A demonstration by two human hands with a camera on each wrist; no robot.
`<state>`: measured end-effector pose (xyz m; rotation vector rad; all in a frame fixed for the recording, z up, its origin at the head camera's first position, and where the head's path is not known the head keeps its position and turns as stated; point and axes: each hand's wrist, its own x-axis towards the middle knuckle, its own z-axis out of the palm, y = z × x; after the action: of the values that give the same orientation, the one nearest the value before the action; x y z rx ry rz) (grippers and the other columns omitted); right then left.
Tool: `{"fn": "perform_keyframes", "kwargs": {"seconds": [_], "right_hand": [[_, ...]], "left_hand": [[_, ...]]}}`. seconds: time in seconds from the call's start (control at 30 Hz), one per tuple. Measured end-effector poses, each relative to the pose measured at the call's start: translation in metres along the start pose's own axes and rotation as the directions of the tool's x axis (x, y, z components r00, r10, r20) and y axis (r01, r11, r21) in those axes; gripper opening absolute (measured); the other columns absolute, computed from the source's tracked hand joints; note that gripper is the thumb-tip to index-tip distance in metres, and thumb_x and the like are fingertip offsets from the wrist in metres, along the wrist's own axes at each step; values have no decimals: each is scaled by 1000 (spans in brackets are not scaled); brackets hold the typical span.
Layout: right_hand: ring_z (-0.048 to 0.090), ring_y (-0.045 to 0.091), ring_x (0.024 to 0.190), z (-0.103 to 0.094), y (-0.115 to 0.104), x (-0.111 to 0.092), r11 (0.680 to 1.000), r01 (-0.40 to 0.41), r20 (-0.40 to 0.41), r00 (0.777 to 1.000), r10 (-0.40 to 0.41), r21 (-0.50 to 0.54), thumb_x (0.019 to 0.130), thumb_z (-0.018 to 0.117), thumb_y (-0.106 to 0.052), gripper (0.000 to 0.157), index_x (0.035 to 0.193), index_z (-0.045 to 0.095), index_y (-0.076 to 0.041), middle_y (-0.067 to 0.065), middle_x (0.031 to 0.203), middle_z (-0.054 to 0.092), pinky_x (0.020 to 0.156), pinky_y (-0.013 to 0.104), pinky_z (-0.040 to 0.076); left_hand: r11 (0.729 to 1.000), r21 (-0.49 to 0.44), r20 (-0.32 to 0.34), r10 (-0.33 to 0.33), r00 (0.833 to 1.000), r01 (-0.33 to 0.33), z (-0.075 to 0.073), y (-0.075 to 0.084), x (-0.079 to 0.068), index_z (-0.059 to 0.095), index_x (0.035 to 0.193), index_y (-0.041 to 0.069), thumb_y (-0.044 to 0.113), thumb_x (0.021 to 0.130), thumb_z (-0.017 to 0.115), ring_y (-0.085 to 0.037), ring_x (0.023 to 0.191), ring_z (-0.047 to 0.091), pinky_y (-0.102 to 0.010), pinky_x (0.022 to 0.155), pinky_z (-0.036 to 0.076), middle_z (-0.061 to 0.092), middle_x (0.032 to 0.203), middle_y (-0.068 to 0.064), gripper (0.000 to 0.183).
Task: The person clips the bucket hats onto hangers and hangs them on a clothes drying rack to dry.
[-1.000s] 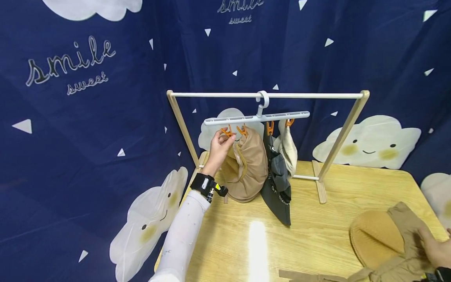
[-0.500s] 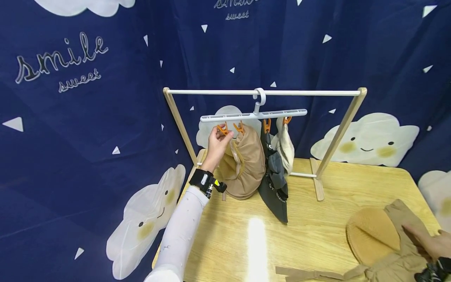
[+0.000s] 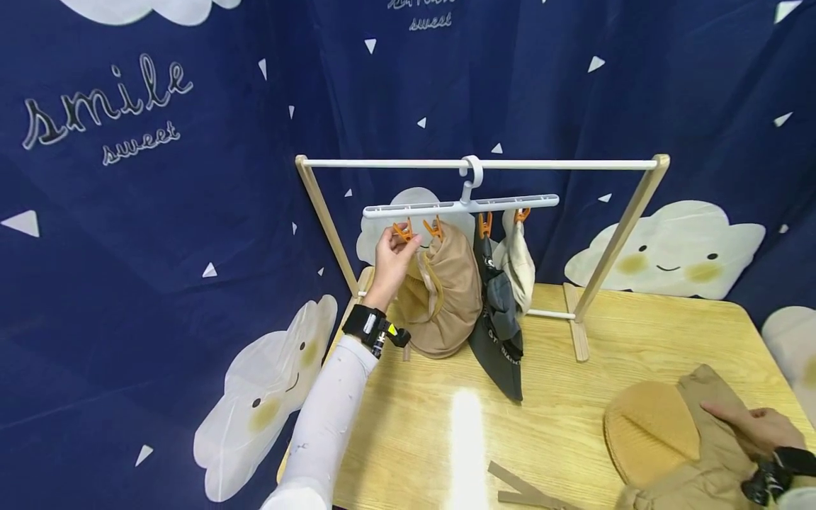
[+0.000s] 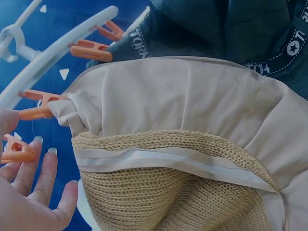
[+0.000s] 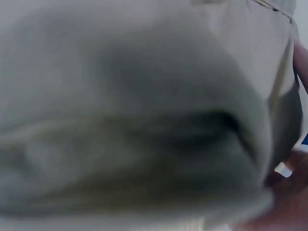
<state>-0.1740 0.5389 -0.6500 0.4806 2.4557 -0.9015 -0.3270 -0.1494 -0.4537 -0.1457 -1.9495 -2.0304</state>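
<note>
My left hand [image 3: 394, 265] is raised to the left end of the white hanger [image 3: 417, 210], its thumb and fingers pinching the outermost orange clip [image 4: 18, 150]. Beside it, a second orange clip [image 4: 41, 104] bites the edge of a tan hat [image 4: 192, 91] with a mustard knit lining, which hangs down from the hanger. At the lower right, my right hand [image 3: 761, 431] grips the brim of another brown hat [image 3: 717, 397] with a mustard knit inside. This hat lies over the table with its long straps trailing left. In the right wrist view, blurred fabric fills most of the picture.
The hanger hooks onto the white bar of a wooden rack [image 3: 561, 164] on the table [image 3: 548, 439]. A dark cap [image 3: 500, 354] and a cream hat [image 3: 519, 269] hang from clips on its right half. A navy curtain [image 3: 223, 177] surrounds the table.
My right hand and the brown hat have shifted left and further into view, the hat's straps moving too. The left hand stays at the same clip; the head view has tilted slightly.
</note>
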Motion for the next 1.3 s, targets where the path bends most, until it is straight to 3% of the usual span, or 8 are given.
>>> {"fn": "perform_keyframes", "kwargs": {"seconds": [0.17, 0.3, 0.47, 0.57, 0.63, 0.7, 0.83, 1.3], "right_hand": [[64, 52, 94, 8, -13, -4, 994, -74, -153, 986, 61, -81, 92, 56, -72, 97, 111, 56, 23, 48, 108, 60, 82, 54, 56], [59, 29, 65, 17, -8, 1, 999, -46, -219, 975, 46, 5, 97, 51, -69, 72, 74, 53, -1, 19, 70, 60, 60, 38, 50], [45, 18, 45, 27, 0, 5, 979, 42, -229, 973, 6, 202, 101, 53, -64, 66, 71, 37, -9, 0, 54, 42, 45, 38, 44], [65, 37, 72, 31, -4, 6, 971, 79, -232, 972, -26, 225, 104, 50, -61, 74, 109, 59, 13, 32, 95, 68, 66, 49, 56], [66, 47, 90, 33, -11, 5, 974, 102, -230, 972, -54, 204, 106, 46, -58, 89, 150, 34, 18, 43, 118, 61, 77, 56, 56], [66, 44, 88, 34, -20, 3, 970, 138, -207, 974, -96, 200, 108, 43, -54, 90, 157, 15, 17, 41, 118, 63, 76, 54, 56], [45, 9, 53, 30, -40, -2, 950, 263, -162, 958, -237, 169, 112, 43, -43, 59, 130, 42, 13, -4, 66, 47, 49, 35, 44], [47, 8, 57, 30, -96, -27, 831, 469, -305, 872, -383, 299, 107, 62, -35, 10, 101, 66, -30, -15, 69, 52, 49, 35, 36]], "left_hand": [[997, 73, -6, 40, 999, -40, 0, 7, 1, 56, 140, 1, 15, 101, 71, -11, 95, 64, -21, 82, 50, 70, 113, -12, 43], [984, 169, -20, 62, 998, -58, 0, 11, -1, 59, 142, 5, 23, 103, 68, -11, 87, 61, -22, 74, 46, 65, 100, -4, 44], [950, 309, -73, 77, 994, -51, 1, 14, -3, 63, 138, 7, 32, 100, 73, -12, 73, 51, -25, 64, 40, 53, 83, 2, 47], [934, 357, -100, 71, 992, -31, 2, 16, -3, 66, 134, 8, 35, 98, 74, -12, 69, 51, -26, 62, 40, 54, 81, 2, 46], [917, 397, -115, 81, 990, -28, 3, 17, -1, 67, 133, 7, 34, 99, 73, -13, 69, 51, -27, 62, 39, 54, 80, 2, 43], [902, 431, -128, 92, 987, -28, 4, 19, 1, 66, 133, 6, 30, 101, 69, -14, 70, 51, -28, 64, 40, 55, 81, 1, 40], [881, 472, -154, 100, 983, -16, 4, 22, 4, 64, 134, 2, 21, 101, 62, -19, 71, 52, -31, 66, 40, 57, 82, -3, 39], [880, 474, -172, 116, 978, -21, 5, 23, 13, 67, 89, 7, 43, 102, 66, -16, 62, 46, -30, 58, 34, 47, 68, 4, 37]]}}
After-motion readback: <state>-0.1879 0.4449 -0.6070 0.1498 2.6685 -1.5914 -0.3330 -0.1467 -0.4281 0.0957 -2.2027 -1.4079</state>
